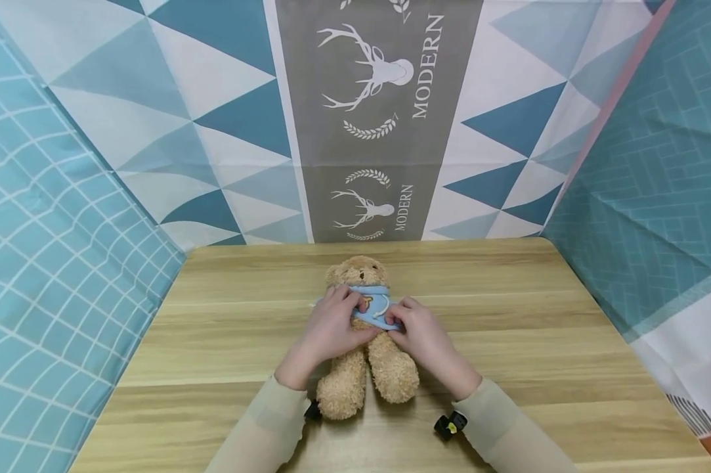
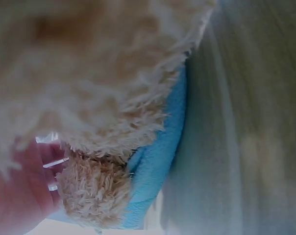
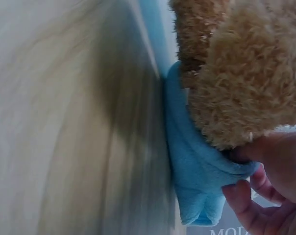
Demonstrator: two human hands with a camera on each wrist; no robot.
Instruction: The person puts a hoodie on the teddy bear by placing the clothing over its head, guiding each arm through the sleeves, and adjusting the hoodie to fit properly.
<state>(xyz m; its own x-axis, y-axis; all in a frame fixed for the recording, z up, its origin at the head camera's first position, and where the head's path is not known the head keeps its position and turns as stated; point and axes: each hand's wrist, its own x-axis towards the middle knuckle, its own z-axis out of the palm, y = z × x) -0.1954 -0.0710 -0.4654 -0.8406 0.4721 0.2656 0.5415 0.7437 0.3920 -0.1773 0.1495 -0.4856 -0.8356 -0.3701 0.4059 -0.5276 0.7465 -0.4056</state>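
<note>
A light-brown teddy bear (image 1: 393, 368) lies on its back on the table, head away from me. It wears a small blue sweater (image 1: 371, 315) with a yellow mark and a white cord, and its belly fur shows below the hem. My left hand (image 1: 334, 325) lies over the left side of the bear's body, fingers curled on the sweater's front and thumb near the hem. At the right, my right hand (image 1: 420, 328) pinches the hem; thumb and fingers hold the blue cloth (image 3: 202, 161) in the right wrist view. Fur largely hides the left hand (image 2: 25, 186) in the left wrist view.
The wooden table (image 1: 231, 341) extends to both sides of the bear. A patterned cloth wall (image 1: 237, 131) stands behind it, with blue checked cloth (image 1: 54, 230) at the left and teal cloth (image 1: 656, 171) at the right. Black wrist devices (image 1: 450, 426) sit by the sleeves.
</note>
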